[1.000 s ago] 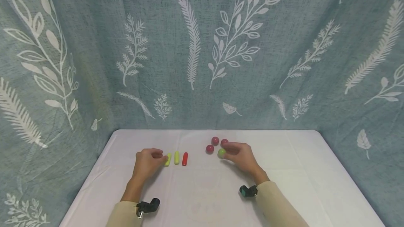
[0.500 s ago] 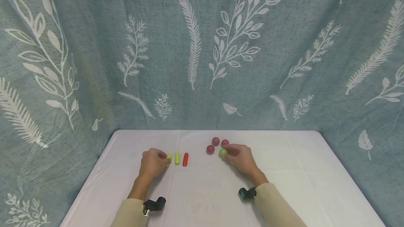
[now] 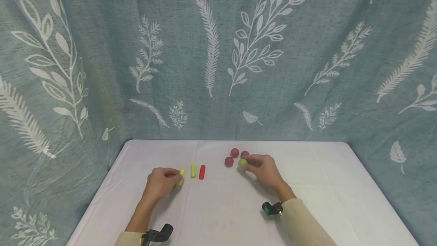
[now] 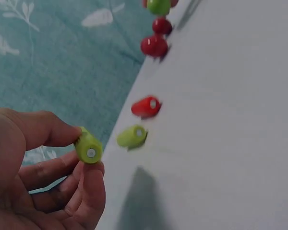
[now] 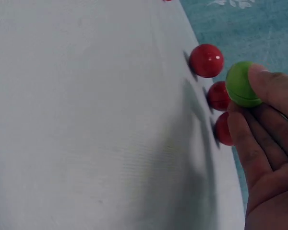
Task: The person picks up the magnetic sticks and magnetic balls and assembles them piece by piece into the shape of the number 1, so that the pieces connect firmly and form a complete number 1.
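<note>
My left hand point(image 3: 162, 182) pinches a yellow-green rod point(image 4: 89, 147) between thumb and fingers; a small silvery disc shows in its end. To its right on the white table lie a second yellow-green rod point(image 3: 193, 171) and a red rod point(image 3: 202, 172), side by side. My right hand point(image 3: 264, 169) pinches a green ball point(image 5: 242, 84) with thumb and fingertips. Close by it are three red balls: the nearest to the left point(image 3: 229, 161), one behind point(image 3: 235, 152), and one partly hidden by the hand point(image 3: 244, 154).
The white tabletop point(image 3: 222, 208) carries the rods on the left and the balls near the back middle. A blue-green curtain point(image 3: 218, 117) with white leaf prints hangs along the back and sides. Each wrist wears a small black camera, such as the right one point(image 3: 272, 208).
My left hand has closed on the outer yellow-green rod and drawn it slightly away from the other rods. The green ball, pinched by my right hand, has come up a little.
</note>
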Motion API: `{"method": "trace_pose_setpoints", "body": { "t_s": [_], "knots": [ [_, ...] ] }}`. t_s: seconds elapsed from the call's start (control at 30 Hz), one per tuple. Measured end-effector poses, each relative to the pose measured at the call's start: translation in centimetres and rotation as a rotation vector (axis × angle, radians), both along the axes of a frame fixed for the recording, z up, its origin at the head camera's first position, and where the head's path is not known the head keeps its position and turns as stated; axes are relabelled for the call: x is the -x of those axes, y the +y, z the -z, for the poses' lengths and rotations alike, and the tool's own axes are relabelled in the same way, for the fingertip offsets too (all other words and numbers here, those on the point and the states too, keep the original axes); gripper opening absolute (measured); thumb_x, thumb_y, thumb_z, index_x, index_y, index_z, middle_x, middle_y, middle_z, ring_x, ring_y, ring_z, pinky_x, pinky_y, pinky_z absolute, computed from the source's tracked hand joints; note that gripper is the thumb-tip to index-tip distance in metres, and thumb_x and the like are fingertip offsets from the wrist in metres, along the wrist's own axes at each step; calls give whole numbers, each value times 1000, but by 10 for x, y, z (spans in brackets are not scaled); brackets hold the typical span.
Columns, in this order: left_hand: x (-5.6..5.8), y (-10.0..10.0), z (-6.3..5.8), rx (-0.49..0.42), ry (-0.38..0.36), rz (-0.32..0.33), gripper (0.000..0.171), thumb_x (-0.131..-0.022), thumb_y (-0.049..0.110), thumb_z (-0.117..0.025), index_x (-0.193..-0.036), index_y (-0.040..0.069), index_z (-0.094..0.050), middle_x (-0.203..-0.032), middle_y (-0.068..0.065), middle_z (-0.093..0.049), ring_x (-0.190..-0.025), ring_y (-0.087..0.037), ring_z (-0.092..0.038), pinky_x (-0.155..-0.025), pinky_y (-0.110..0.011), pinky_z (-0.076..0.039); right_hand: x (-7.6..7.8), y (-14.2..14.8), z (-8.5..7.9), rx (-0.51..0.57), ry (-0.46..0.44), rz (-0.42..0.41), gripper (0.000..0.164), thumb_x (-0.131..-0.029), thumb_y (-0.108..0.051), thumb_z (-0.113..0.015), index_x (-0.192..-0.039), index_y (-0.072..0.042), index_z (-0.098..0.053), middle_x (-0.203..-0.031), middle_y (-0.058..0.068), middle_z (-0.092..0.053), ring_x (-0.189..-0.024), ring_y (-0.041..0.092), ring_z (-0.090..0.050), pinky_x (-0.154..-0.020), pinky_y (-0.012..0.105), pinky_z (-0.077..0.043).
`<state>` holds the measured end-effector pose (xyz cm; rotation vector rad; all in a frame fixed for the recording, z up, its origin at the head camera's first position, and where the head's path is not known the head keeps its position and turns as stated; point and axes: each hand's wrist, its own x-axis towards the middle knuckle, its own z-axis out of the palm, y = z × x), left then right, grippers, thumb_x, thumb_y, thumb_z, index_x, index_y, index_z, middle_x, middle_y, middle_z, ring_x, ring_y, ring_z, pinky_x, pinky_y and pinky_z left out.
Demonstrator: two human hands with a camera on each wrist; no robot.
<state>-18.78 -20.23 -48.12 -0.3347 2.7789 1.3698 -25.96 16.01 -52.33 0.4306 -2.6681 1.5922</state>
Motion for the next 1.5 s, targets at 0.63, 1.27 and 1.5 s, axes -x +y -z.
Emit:
{"method": "trace_pose_setpoints", "body": {
  "t_s": [0.63,1.27,1.5],
  "knots": [
    [-35,86,7,-286,-61,250,25,-94,14,-82,-113,-3,-80,-91,-6,-83,-77,-16,-76,-67,-30,-58,-9,12,-8,-110,9,-132,30,-95,-20,-86,-124,-15,-82,-126,4,-82,-119,25,-78,-106,44,-61],
    [-32,150,24,-339,-60,307,13,-92,12,-85,-99,1,-82,-75,-4,-80,-63,-15,-75,-60,-24,-55,-16,16,0,-121,-37,-245,26,-96,-19,-86,-122,-19,-84,-121,-2,-83,-119,23,-78,-105,42,-62],
    [-30,158,27,-264,-107,282,10,-90,15,-88,-89,7,-82,-63,0,-74,-57,-12,-71,-60,-25,-49,-16,13,4,-115,-62,-264,27,-96,-17,-85,-123,-18,-84,-124,-2,-83,-122,24,-77,-108,49,-60]
  ]
}}
